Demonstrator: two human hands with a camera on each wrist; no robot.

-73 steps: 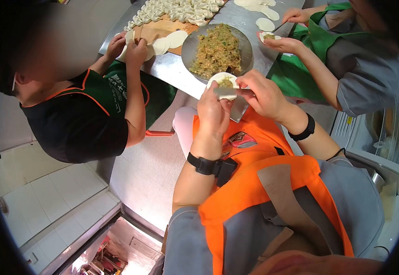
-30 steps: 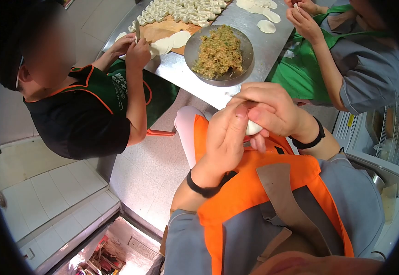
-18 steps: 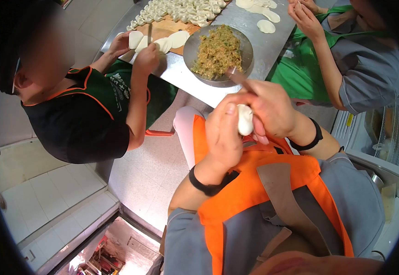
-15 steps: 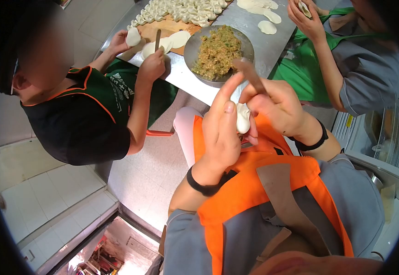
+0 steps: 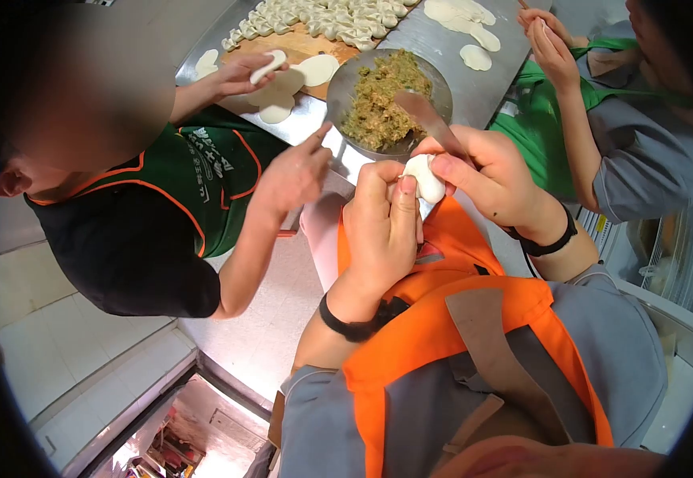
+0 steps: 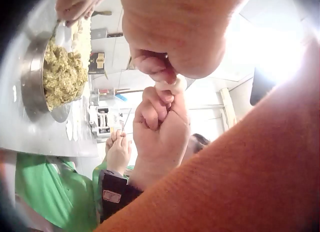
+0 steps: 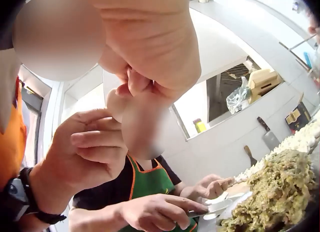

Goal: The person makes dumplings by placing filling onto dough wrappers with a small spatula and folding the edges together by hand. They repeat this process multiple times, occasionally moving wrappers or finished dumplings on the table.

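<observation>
A folded white dumpling (image 5: 424,177) is held between my two hands in front of the orange apron. My left hand (image 5: 378,215) pinches its near left side between thumb and bent fingers. My right hand (image 5: 496,171) pinches the far right side with its thumb. That same hand grips a flat metal filling spatula (image 5: 426,115), whose blade points up and left over the bowl's edge. In the right wrist view the dumpling (image 7: 116,104) shows pale between the fingers. Just beyond the hands a round metal bowl (image 5: 443,99) holds a heap of greenish-brown filling (image 5: 386,92).
Rows of finished dumplings (image 5: 322,20) lie on a wooden board (image 5: 302,41) at the table's far side. Round wrappers (image 5: 318,70) lie left of the bowl, more wrappers (image 5: 475,57) right. A person in dark green (image 5: 227,171) works at left, another in bright green (image 5: 533,127) at right.
The open, filled wrapper is now folded into a closed dumpling. The spatula has swung from over the wrapper to point toward the bowl. The left person's near hand has moved toward the bowl.
</observation>
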